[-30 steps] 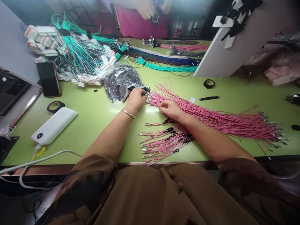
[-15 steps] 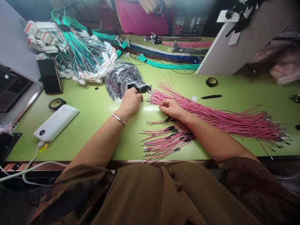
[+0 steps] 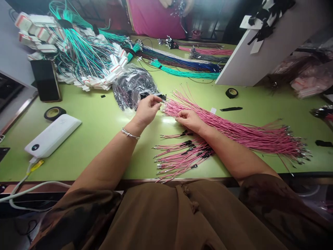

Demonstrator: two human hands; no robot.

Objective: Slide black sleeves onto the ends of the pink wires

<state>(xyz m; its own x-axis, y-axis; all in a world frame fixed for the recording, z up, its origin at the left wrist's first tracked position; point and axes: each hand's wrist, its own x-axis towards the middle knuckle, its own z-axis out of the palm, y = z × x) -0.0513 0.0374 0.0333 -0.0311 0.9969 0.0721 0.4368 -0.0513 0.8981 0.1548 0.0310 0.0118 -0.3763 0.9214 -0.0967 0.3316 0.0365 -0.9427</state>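
Note:
A long bundle of pink wires (image 3: 241,131) lies across the green table (image 3: 104,139). My right hand (image 3: 189,120) rests closed on its left end, pinching a pink wire. My left hand (image 3: 147,109) is lifted a little, fingers pinched on something small and black by the mouth of a clear bag of black parts (image 3: 134,86). A smaller fan of pink wires with black sleeves (image 3: 182,156) lies under my right forearm near the table's front edge.
Teal wire harnesses with white tags (image 3: 80,59) pile at the back left. A phone (image 3: 46,81), tape rolls (image 3: 53,113) (image 3: 231,92), a white power bank (image 3: 52,135) and a white board (image 3: 260,55) stand around. Another person in pink (image 3: 156,17) works opposite.
My left hand has lifted off the table and pinched its fingers at the bag's mouth. My right hand has stayed on the pink wires. The view shifted slightly.

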